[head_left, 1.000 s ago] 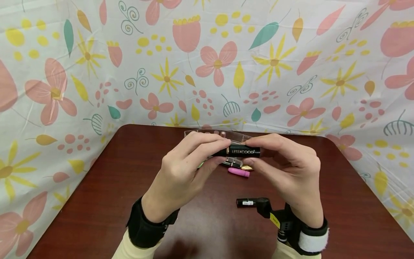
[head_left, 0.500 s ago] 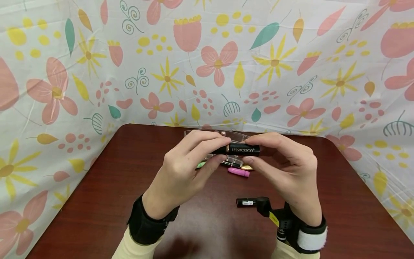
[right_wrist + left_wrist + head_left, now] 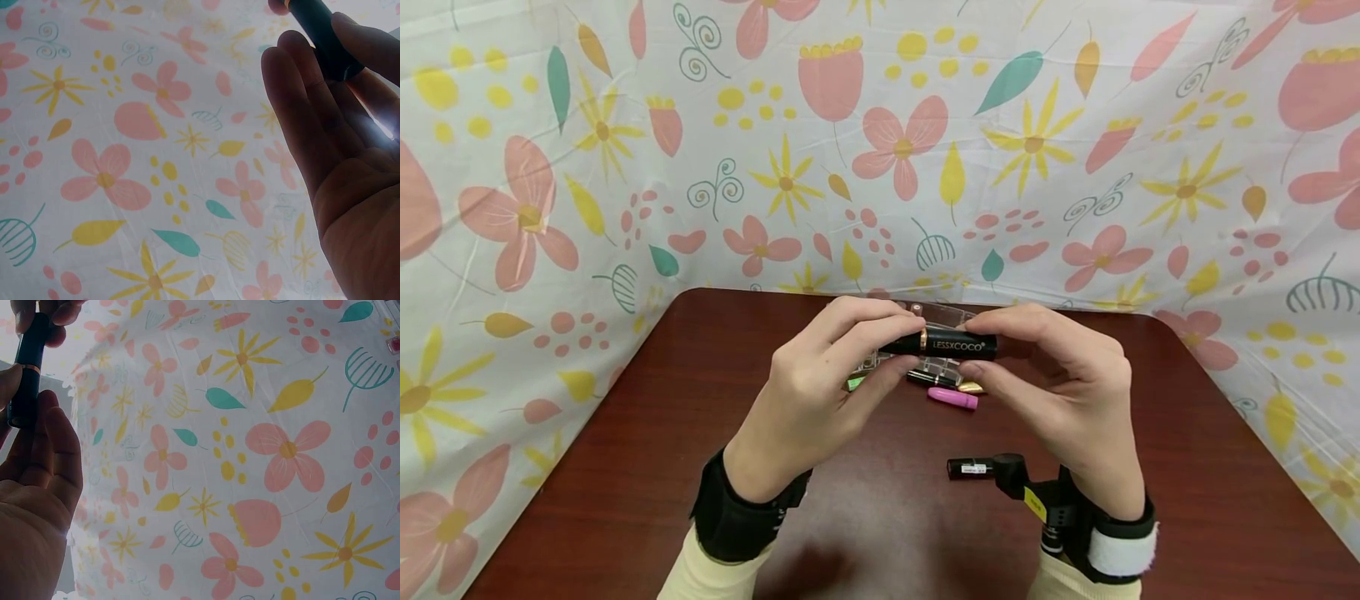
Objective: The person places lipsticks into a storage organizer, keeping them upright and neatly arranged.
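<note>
A black lipstick tube [image 3: 958, 343] with a gold band and "LESSXCOCO" lettering is held level above the table, between both hands. My left hand [image 3: 816, 375] pinches its left end, which the fingers partly cover. At the lettered end, the thumb and fingertips of my right hand [image 3: 1067, 375] hold the tube. In the left wrist view the dark tube [image 3: 28, 381] shows its band between the two hands. The right wrist view has the tube [image 3: 322, 40] at the top, pinched by the right thumb and fingers.
Behind the hands stands a clear plastic organizer [image 3: 947, 315], partly hidden. In front of it lie a pink tube [image 3: 953, 397], a black tube [image 3: 931, 379], a gold item [image 3: 971, 387] and something green [image 3: 856, 382]. A floral cloth [image 3: 902, 150] hangs behind the brown table [image 3: 647, 467].
Both hands and the lipstick have shifted very slightly to the left and up in the head view. The grip of each hand on the tube looks the same.
</note>
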`<state>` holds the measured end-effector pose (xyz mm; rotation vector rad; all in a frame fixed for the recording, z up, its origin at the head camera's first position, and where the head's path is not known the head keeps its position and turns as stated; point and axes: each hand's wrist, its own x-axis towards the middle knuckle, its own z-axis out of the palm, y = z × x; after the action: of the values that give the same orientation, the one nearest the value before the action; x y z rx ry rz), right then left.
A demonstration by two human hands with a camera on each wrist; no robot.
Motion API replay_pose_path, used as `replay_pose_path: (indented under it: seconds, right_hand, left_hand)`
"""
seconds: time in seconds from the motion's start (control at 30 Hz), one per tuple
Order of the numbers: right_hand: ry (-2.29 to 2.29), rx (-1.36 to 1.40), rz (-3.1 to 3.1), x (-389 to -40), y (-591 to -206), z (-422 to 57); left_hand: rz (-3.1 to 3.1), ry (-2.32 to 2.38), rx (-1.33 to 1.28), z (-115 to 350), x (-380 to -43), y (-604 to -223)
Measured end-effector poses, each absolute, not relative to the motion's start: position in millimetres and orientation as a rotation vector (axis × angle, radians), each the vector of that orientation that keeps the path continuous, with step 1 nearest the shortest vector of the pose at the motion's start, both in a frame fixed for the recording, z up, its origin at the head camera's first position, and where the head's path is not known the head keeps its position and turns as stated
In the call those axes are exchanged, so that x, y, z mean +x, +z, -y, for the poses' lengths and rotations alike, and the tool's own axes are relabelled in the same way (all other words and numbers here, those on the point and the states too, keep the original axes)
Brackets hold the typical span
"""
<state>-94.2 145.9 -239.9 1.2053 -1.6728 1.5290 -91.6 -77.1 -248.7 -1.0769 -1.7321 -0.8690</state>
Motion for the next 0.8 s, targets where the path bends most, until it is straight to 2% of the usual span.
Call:
replay_pose_path:
  seconds: [0.8]
  right_hand:
    - [1.516, 1.208, 1.943, -97.0, -244.7, -141.0]
  left_hand:
    - [1.709, -0.883, -0.994, 77.5, -92.7, -248.5]
